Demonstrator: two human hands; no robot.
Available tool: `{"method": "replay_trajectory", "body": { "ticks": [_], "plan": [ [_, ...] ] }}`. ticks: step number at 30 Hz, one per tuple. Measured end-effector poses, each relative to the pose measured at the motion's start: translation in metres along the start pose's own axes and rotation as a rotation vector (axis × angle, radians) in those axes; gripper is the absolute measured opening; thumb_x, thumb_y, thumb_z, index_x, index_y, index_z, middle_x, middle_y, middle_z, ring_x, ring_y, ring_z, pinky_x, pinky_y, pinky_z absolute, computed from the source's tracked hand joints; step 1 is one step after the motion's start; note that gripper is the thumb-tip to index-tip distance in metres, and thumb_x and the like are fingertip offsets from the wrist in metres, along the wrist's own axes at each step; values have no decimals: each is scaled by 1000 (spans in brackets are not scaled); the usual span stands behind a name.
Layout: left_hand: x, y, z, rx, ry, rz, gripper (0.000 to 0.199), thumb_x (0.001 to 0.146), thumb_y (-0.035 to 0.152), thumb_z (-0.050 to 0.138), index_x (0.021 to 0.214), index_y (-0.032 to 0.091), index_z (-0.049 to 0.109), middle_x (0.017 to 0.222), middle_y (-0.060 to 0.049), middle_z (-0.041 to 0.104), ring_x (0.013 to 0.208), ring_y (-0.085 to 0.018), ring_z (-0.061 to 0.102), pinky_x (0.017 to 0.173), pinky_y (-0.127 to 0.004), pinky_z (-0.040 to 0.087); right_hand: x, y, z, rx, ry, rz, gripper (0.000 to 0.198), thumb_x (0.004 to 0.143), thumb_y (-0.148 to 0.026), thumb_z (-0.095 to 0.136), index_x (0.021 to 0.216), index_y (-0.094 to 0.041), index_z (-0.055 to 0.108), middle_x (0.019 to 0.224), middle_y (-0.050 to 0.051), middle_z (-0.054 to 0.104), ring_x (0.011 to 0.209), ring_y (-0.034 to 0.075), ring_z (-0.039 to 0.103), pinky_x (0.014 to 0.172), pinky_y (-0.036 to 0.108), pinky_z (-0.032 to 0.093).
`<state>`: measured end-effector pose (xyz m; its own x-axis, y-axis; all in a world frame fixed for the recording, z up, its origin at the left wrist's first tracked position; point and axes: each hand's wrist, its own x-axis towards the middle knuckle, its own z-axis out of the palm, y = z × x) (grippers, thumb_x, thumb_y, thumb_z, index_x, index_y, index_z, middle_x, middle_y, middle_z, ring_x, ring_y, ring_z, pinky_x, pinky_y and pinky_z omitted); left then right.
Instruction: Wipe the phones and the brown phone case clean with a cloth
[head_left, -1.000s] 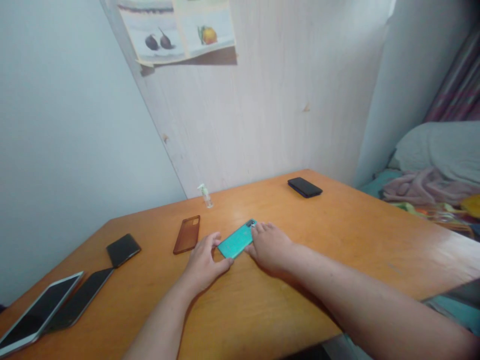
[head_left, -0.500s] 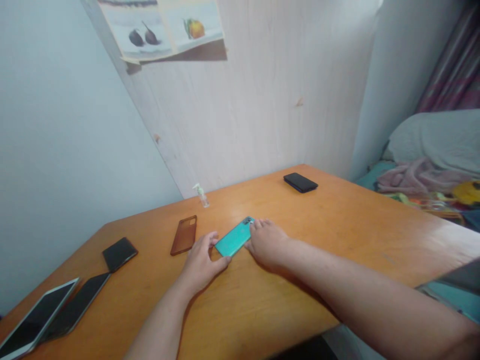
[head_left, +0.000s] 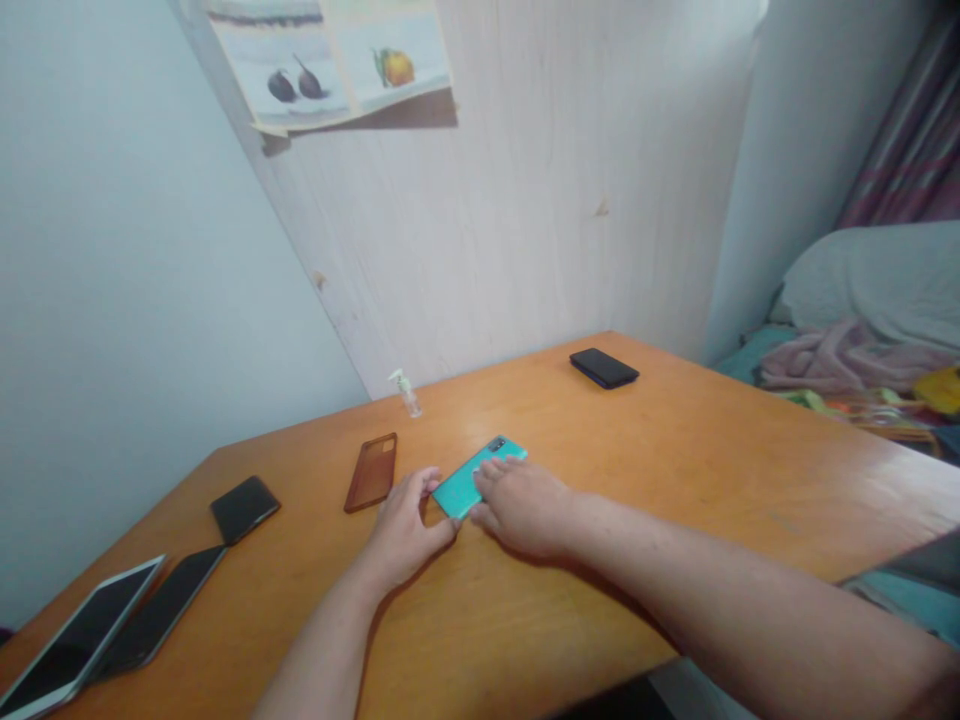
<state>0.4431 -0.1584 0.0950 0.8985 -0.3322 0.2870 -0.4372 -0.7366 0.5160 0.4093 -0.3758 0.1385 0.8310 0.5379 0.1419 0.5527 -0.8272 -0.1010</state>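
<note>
A turquoise smartphone point(head_left: 457, 490) lies back up on the table, its camera block at the far end. My left hand point(head_left: 409, 520) grips the near end of it between thumb and fingers. Across the middle of its back, my right hand point(head_left: 521, 500) presses down with fingers together. A tiny whitish bit shows at those fingertips, too small to name; whatever lies beneath is hidden. Left of the phone rests a brown phone case point(head_left: 373, 475). Behind stands a small clear pump bottle point(head_left: 409, 396).
On the wooden table point(head_left: 712, 480) a black phone-like slab point(head_left: 604, 368) lies at the back right. At the left are a dark flat device point(head_left: 245, 508), a dark tablet point(head_left: 161, 615) and a white-framed tablet point(head_left: 82, 640). Walls border the back and left.
My right hand has slid from the camera end down to the middle of the phone's back, uncovering the far corner. My left hand stays at the near end.
</note>
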Motion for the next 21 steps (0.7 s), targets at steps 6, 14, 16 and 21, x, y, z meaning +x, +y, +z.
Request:
{"method": "replay_trajectory", "body": {
  "ticks": [6,14,16,21],
  "plan": [
    [-1,2,-1,-30,-3,-14,62,70,35,71,127,20,50,126,-11,61,116,-27,59,102,-43,46,1,3,2,67,-6,-196,49,101,-42,29,119,-14,65,129,15,62,118,28,57,101,42,41],
    [0,-6,4,-32,9,-2,64,70,36,72,127,19,49,126,-12,61,116,-27,59,102,-43,46,5,3,11,113,50,-156,52,101,-45,31,128,-11,60,132,18,60,124,29,53,106,45,36],
    [0,-6,3,-35,7,-5,65,70,37,72,127,20,48,126,-12,60,116,-27,59,102,-44,46,5,-1,14,157,46,-258,50,101,-44,29,129,-15,59,135,14,59,126,27,52,110,44,32],
    [0,-3,3,-20,9,-3,60,70,32,70,126,20,50,125,-10,60,117,-26,58,102,-41,46,15,29,13,36,63,104,48,101,-38,32,127,-10,60,133,19,59,126,29,52,111,48,27]
  ]
}}
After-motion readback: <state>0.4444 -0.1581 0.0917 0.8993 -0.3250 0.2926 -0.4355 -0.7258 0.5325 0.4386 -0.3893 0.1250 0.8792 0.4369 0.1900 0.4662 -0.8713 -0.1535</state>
